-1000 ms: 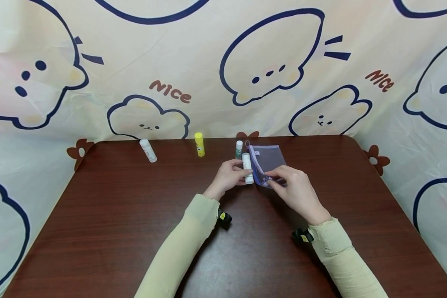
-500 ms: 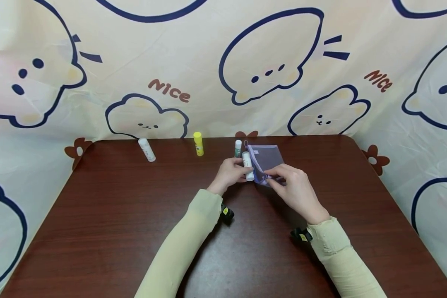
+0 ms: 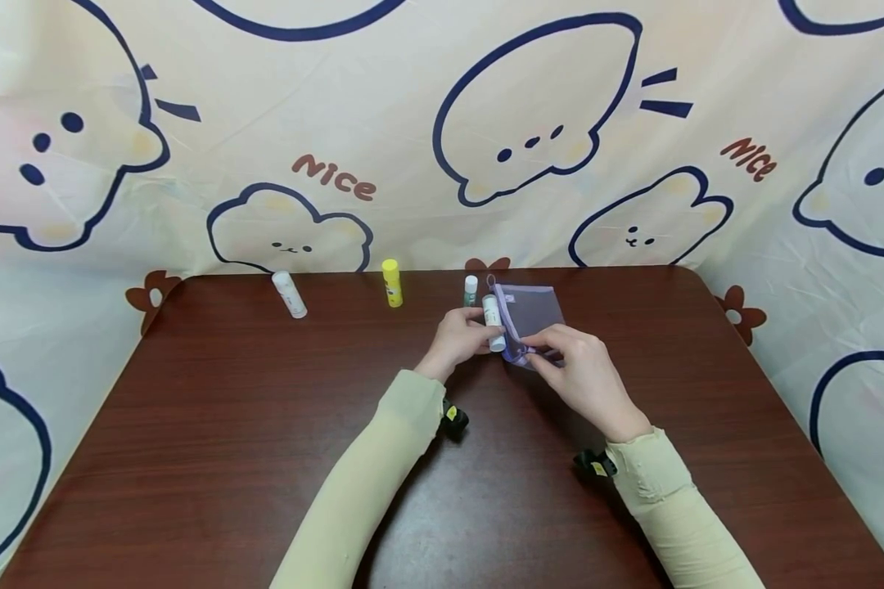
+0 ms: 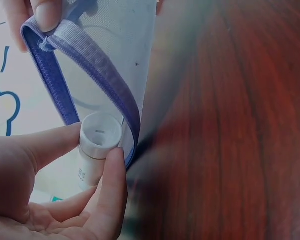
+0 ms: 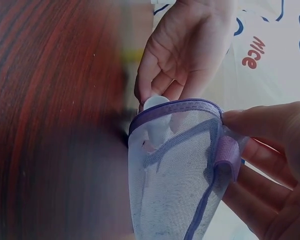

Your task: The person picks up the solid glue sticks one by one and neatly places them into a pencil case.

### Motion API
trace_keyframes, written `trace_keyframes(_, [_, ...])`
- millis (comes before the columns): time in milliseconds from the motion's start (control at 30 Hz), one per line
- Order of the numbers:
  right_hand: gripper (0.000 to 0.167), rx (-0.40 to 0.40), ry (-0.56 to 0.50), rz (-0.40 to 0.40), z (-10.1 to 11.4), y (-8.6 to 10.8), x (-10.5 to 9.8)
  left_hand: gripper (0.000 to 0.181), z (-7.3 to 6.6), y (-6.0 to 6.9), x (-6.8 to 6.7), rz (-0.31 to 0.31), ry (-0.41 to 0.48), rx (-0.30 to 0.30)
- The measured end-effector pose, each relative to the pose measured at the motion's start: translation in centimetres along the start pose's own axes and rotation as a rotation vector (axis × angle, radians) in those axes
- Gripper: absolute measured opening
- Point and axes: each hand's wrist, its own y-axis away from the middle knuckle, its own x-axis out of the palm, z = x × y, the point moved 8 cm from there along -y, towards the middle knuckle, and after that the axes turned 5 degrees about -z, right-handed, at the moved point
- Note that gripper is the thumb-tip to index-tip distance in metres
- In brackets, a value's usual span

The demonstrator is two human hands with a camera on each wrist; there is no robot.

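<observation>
A white glue stick (image 3: 493,324) is gripped by my left hand (image 3: 457,339), thumb and fingers round its end in the left wrist view (image 4: 101,135). It stands at the mouth of a purple mesh pouch (image 3: 534,309), whose zippered rim (image 4: 97,67) gapes in a loop. My right hand (image 3: 582,372) pinches the pouch's edge near one end of that opening. Through the mesh (image 5: 175,175) in the right wrist view, part of the stick (image 5: 157,125) shows behind the rim. A smaller stick with a white cap and green label (image 3: 471,288) stands just behind my left hand.
On the brown table (image 3: 228,425), a white stick (image 3: 290,295) leans at the back left, and a yellow stick (image 3: 392,284) stands upright between it and my left hand. A patterned cloth (image 3: 398,106) hangs behind the table's back edge.
My left hand has moved slightly right and away from me with the white stick, closer against the pouch. The right hand keeps its pinch in nearly the same place.
</observation>
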Motion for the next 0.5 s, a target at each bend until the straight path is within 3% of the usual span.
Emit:
trace_keyframes(267, [0.02,0.004,-0.006,0.0,0.06,-0.05,-0.18,0.061,0.17,0.22,0.33,0.002,-0.019,-0.034])
trace_keyframes(500, [0.021,0.004,-0.008,0.008,0.03,0.0,-0.19,0.056,-0.23,0.19,0.7,0.0,-0.012,-0.015])
